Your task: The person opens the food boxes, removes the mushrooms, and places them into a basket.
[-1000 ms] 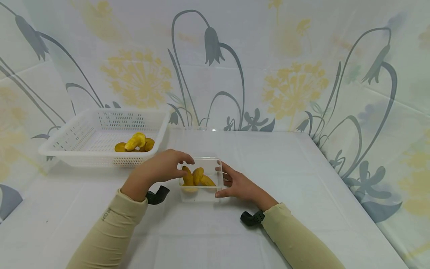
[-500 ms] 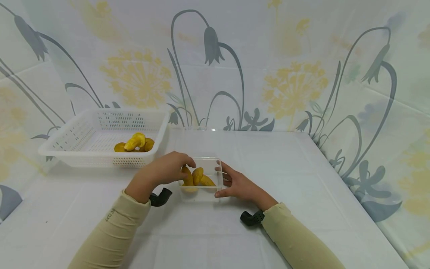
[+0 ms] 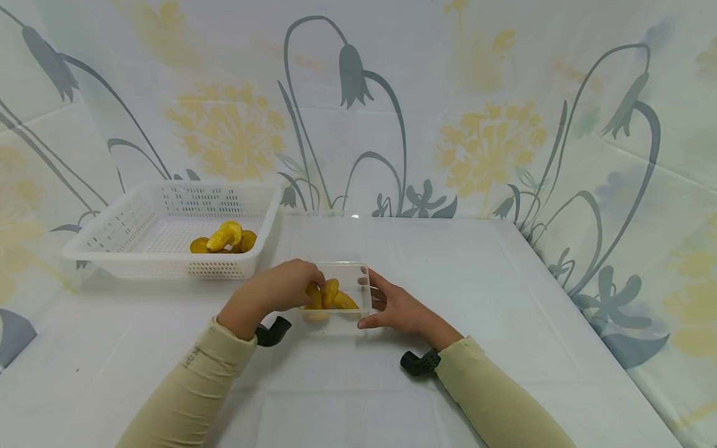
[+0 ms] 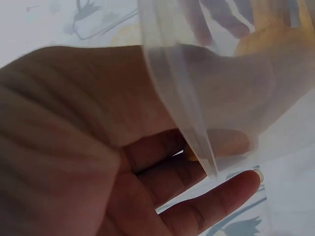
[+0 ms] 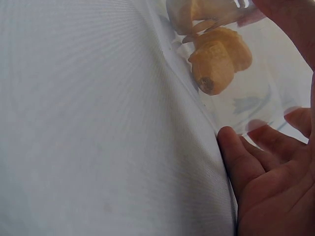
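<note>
A clear plastic container stands on the white-covered table and has several yellow mushrooms in it. My left hand reaches over its left rim and holds the leftmost mushroom between thumb and fingers. The left wrist view shows my thumb through the cloudy plastic, with only a small bit of the mushroom beside the fingers. My right hand holds the container's right side, thumb near the front and fingers toward the back. The right wrist view shows those fingertips against the clear wall, with mushrooms behind it.
A white perforated basket stands at the back left with more yellow mushrooms near its front right corner. A flower-printed cloth hangs behind the table and along its right side. Dark curved pieces sit at both wrists.
My left hand has moved slightly right and lower, and its fingers have closed in around the leftmost mushroom. The right hand, container and basket stay where they were.
</note>
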Available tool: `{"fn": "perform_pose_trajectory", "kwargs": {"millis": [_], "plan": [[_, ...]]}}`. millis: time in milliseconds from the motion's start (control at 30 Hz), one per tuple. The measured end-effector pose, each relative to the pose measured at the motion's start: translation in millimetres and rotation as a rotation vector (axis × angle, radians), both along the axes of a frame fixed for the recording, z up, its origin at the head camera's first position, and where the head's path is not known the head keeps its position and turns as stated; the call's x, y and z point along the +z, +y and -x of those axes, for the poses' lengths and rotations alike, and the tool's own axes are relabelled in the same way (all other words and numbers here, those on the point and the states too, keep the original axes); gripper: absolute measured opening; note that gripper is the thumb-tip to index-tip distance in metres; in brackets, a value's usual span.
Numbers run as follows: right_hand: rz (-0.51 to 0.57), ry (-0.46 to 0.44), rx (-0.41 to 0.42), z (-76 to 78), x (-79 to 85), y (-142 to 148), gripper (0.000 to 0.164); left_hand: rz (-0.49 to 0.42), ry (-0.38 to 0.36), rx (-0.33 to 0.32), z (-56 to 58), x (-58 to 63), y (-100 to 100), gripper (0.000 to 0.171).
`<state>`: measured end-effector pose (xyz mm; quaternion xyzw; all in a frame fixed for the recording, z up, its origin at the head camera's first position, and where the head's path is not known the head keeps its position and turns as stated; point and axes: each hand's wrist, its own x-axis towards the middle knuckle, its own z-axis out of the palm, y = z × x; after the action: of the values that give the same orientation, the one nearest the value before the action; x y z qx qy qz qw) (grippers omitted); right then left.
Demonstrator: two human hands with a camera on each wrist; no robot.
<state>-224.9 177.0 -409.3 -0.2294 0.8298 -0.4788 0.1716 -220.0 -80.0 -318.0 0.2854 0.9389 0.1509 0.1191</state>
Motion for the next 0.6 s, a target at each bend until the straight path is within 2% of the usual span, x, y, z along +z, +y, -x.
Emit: {"fn": "perform_pose_trajectory", "kwargs": {"millis": [600], "plan": [[-0.005,0.009,0.007,1.4,-0.5,-0.5,0.112,0.0,0.075,-0.067,-3.9,5.5,0.7,0.02]]}}
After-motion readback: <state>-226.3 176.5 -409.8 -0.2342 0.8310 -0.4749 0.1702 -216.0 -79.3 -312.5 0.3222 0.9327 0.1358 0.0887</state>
